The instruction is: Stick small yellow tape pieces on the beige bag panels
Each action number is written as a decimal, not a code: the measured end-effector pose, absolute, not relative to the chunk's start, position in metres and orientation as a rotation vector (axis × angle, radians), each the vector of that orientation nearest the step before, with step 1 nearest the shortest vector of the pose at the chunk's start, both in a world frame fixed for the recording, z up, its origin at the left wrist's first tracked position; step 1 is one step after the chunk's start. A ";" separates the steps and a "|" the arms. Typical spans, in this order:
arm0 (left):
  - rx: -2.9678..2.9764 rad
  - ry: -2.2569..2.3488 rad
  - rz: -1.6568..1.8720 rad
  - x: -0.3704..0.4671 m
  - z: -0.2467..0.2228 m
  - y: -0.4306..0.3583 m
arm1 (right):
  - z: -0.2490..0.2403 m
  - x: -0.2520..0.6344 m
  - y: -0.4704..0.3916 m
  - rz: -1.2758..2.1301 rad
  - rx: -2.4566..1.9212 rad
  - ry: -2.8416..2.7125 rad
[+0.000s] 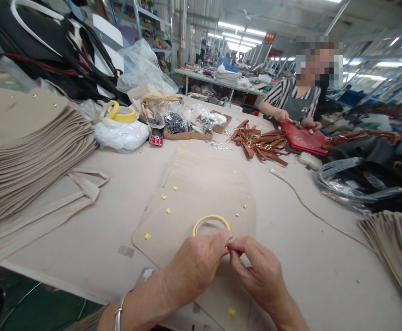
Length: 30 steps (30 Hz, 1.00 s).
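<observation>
My left hand (pixel 201 257) is closed on a roll of yellow tape (pixel 212 218), whose ring stands up above the knuckles. Fingertips of my right hand (pixel 254 264) are pinched together against the left ones, at the edge of the roll; whatever lies between them is too small to make out. Both hands are over beige panels (pixel 204 200) fanned out on the table. Small yellow tape pieces (pixel 147 236) stick to the panels' left side and one lies near the bottom. Small metal studs (pixel 237 215) show on the right.
Stacked beige panels (pixel 28 138) rise at the left, another stack (pixel 397 248) at the right. Farther back are yellow tape rolls (pixel 125 114), a red calculator (pixel 156 138), brown straps (pixel 256 140) and black bags (pixel 387 170). A person (pixel 299 99) across the table handles a red item (pixel 302 137).
</observation>
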State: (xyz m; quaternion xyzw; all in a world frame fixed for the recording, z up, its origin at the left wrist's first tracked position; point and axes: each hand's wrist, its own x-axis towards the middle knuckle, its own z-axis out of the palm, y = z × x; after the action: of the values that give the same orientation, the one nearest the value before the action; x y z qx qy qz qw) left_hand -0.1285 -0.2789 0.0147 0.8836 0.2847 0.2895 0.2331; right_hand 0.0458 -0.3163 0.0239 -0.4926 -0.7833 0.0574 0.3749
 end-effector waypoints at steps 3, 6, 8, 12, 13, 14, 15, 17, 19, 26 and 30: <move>2.412 0.816 0.653 -0.128 0.022 -0.275 | 0.024 0.043 -0.315 0.066 -1.325 -1.965; 2.446 0.876 0.596 -0.125 0.026 -0.266 | 0.025 0.039 -0.312 0.103 -1.405 -1.880; 2.510 0.900 0.611 -0.122 0.028 -0.260 | 0.026 0.038 -0.309 0.256 -1.507 -1.742; 2.613 0.854 0.747 -0.114 0.028 -0.254 | 0.023 0.047 -0.296 0.752 -1.674 -1.291; 2.622 0.835 0.773 -0.112 0.027 -0.254 | 0.021 0.053 -0.292 0.834 -1.694 -1.197; 2.631 0.829 0.782 -0.111 0.026 -0.254 | 0.018 0.060 -0.287 0.894 -1.711 -1.130; 2.647 0.838 0.768 -0.109 0.024 -0.253 | 0.016 0.067 -0.283 0.942 -1.728 -1.088; 2.705 0.900 0.677 -0.107 0.017 -0.253 | 0.011 0.081 -0.275 1.019 -1.762 -1.059; 2.780 0.941 0.552 -0.104 0.008 -0.252 | 0.007 0.091 -0.267 1.042 -1.797 -1.071; 2.851 0.885 0.433 -0.100 -0.008 -0.254 | 0.002 0.092 -0.251 0.961 -1.933 -1.254; 2.817 0.897 0.439 -0.102 -0.007 -0.254 | 0.007 0.088 -0.246 0.741 -2.077 -1.520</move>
State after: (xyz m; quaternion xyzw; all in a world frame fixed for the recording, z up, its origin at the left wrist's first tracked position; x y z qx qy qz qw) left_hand -0.1019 -0.2542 -0.0067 0.9398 0.2992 0.1465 0.0765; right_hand 0.0880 -0.2464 0.0069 -0.7547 -0.5525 0.2691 0.2297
